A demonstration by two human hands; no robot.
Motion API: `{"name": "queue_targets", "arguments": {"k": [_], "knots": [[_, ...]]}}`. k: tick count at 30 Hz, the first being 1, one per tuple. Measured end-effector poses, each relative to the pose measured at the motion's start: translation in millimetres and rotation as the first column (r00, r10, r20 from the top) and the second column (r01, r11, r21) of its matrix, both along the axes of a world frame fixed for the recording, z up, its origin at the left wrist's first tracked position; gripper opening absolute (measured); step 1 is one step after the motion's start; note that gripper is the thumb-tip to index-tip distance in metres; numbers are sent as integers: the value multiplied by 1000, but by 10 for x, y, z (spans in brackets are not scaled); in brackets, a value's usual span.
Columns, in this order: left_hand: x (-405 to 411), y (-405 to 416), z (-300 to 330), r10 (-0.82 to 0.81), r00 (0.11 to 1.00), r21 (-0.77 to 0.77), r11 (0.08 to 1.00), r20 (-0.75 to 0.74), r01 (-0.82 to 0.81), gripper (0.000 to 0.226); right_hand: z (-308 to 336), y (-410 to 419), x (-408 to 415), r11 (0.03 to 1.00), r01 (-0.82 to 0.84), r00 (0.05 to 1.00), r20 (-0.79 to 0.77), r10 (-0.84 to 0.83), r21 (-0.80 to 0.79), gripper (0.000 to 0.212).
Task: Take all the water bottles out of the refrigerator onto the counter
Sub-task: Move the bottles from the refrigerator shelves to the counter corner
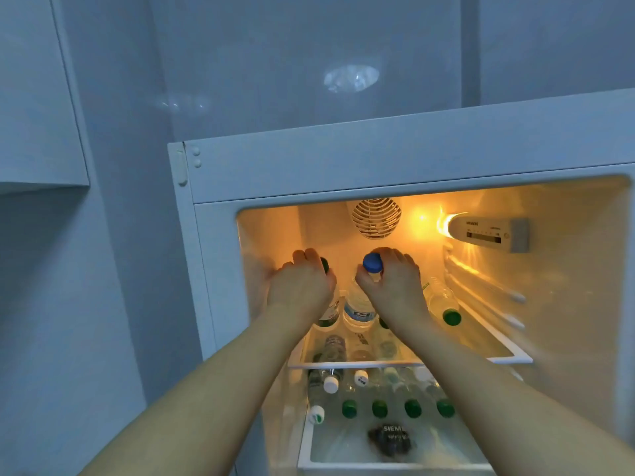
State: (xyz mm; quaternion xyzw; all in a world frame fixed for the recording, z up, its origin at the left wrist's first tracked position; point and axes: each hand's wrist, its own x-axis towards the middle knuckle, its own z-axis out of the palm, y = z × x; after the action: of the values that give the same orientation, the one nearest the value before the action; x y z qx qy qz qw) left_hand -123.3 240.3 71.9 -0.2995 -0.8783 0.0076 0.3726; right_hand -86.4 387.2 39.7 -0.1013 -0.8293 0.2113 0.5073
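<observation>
Head cam was looking into the open fridge (395, 166) with both arms reaching onto the top shelf (508, 355). Left hand (302, 286) had its fingers curled around the neck of a dark-capped bottle (328, 316) standing upright near the left wall, and the cap was mostly hidden behind the fingers. Right hand (391, 286) was gripping the neck of the blue-capped bottle (359, 307) just beside it, thumb and fingers wrapped right under the blue cap (372, 262). Both bottles were close together, maybe touching, couldn't really tell, and I couldn't tell if they'd left the shelf either.

To the right of that hand, a clear bottle with a green cap (443, 304) lay on its side on the same shelf, cap pointing toward the camera. The shelf below was packed: a row of four green-capped bottles (397, 408) across the front and a few white-capped ones (331, 384) to the left and behind. A drawer (343, 455) with a dark label sat at the bottom. The light (446, 225) glowed orange next to the control panel (488, 233), with a round fan grille (377, 218) on the back wall.
</observation>
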Motion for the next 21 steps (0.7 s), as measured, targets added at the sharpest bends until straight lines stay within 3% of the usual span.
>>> {"name": "queue_targets", "arguments": {"k": [2,4,8,11,14,19,21], "knots": [[20,20,49,-45,999,50,998,12,45,31,47,11,15,992,-67,996,-64,60,-106,20],[23,65,78,-79,988,217,975,131,49,35,81,27,5,976,-102,990,-114,81,-192,21],[-47,164,67,-212,927,566,825,309,1,42,134,66,-18,892,-247,957,-236,165,-377,21],[-134,209,7,-263,904,646,763,336,-18,43,147,93,-38,822,-325,934,-294,202,-468,23],[-181,262,-61,-454,831,823,569,322,-8,45,162,112,-88,810,-292,938,-316,140,-509,21],[-267,307,-80,-518,780,915,368,351,-167,23,179,77,-122,808,-293,938,-320,137,-512,22],[-265,288,-57,-574,760,943,294,305,-157,18,180,52,-105,815,-284,938,-324,126,-506,23]]}}
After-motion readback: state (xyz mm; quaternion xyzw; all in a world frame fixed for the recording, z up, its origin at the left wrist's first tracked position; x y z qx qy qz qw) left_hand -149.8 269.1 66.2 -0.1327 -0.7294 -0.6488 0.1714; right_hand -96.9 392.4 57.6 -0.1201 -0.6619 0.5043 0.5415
